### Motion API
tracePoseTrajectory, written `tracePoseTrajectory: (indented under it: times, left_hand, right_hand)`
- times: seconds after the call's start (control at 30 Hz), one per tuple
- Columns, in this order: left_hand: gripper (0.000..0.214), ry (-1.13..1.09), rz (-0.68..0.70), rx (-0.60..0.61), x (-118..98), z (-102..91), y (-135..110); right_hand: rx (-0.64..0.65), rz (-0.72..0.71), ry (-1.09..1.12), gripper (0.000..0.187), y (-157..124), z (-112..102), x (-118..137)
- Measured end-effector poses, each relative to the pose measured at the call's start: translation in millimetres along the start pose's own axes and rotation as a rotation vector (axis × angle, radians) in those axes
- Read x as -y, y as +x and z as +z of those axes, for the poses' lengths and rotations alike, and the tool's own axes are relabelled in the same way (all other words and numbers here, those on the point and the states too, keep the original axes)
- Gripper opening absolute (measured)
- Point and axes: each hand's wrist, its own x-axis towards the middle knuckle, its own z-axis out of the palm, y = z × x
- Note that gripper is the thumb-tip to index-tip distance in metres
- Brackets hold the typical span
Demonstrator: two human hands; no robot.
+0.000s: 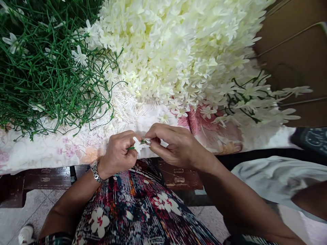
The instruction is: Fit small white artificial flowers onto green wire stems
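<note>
Close to the table's near edge, my left hand (119, 151) is closed on a green plastic stem, with a white artificial flower (138, 145) showing beside its thumb. My right hand (173, 144) meets it from the right, thumb and forefinger pinched on a small white flower piece (146, 141) at the stem's tip. Just beyond my hands lie loose thin white stalks (125, 107). A big heap of white artificial flowers (178, 44) rises behind them, and a tangle of green plastic stems (56, 78) fills the left.
A floral-patterned cloth (84, 149) covers the table. Finished-looking sprays with white blooms (250, 95) lie at the right, beside a brown cardboard box (296, 51). Another person in pale clothing (278, 177) sits at the right. Wooden drawers (178, 177) show under the table edge.
</note>
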Motion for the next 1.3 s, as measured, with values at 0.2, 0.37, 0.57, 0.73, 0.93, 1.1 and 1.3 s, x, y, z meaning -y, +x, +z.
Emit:
tracePoseTrajectory:
  times: [0.2,0.37,0.57,0.73,0.93,1.1,1.3]
  left_hand:
    - [0.017,0.048,0.006,0.006,1,0.2,0]
    - [0.018,0.066,0.005,0.007,1,0.4,1]
    - [0.019,0.109,-0.016,-0.016,2,1.0,0]
    - [0.020,0.123,-0.037,-0.017,1,2.0,0]
    - [0.017,0.051,-0.080,-0.051,-2,0.2,2]
    - [0.008,-0.210,-0.212,-0.161,-7,-7.5,1]
    - [0.007,-0.272,-0.185,-0.172,-8,-13.2,3]
  right_hand:
    - [0.005,-0.001,0.000,0.010,3,1,0]
    - [0.001,-0.009,-0.012,0.011,4,3,-1]
    - [-0.015,-0.014,-0.004,0.009,6,5,-1]
    - [-0.007,-0.021,-0.005,0.010,5,7,0]
    - [-0.003,0.015,0.007,0.008,6,-1,4]
    - [-0.126,0.038,0.162,0.015,4,-18,9]
    - [-0.313,-0.112,0.084,0.026,-1,-18,16]
